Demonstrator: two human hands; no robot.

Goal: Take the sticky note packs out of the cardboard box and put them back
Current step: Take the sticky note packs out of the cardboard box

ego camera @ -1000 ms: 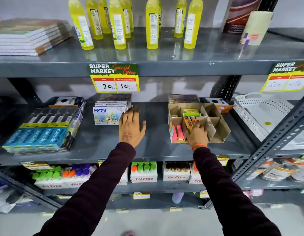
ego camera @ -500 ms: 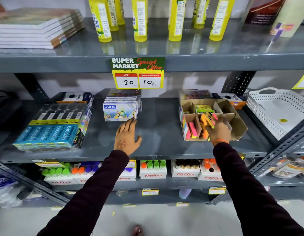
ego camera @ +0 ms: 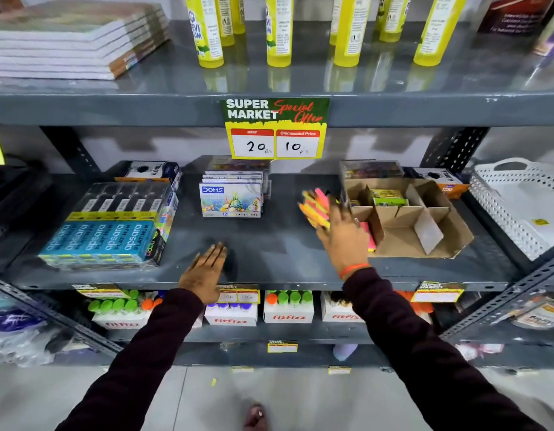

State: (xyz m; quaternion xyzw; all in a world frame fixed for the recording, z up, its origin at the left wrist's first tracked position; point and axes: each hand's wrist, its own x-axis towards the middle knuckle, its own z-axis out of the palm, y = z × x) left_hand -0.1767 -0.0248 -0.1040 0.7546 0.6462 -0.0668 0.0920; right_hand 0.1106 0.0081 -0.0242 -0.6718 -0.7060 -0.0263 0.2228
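A brown cardboard box (ego camera: pixel 425 241) with dividers sits on the middle grey shelf at the right. My right hand (ego camera: pixel 344 234) is just left of the box, above the shelf, gripping a bunch of neon pink, orange and yellow sticky note packs (ego camera: pixel 314 206), blurred by motion. More pink packs (ego camera: pixel 370 237) show in the box's front left compartment, and a green-yellow pack (ego camera: pixel 389 199) lies in a rear one. My left hand (ego camera: pixel 205 270) rests flat on the shelf's front edge, fingers apart, holding nothing.
DOMS boxes (ego camera: pixel 230 199) stand mid-shelf, Apsara pencil packs (ego camera: pixel 111 225) at the left. A white perforated basket (ego camera: pixel 518 209) is at the right. A price sign (ego camera: pixel 275 129) hangs from the upper shelf, which carries yellow bottles (ego camera: pixel 277 29) and stacked notebooks (ego camera: pixel 73 42).
My right hand has lifted the sticky note packs out of the box and carried them left over the shelf. My left hand has drawn back toward the shelf's front edge.
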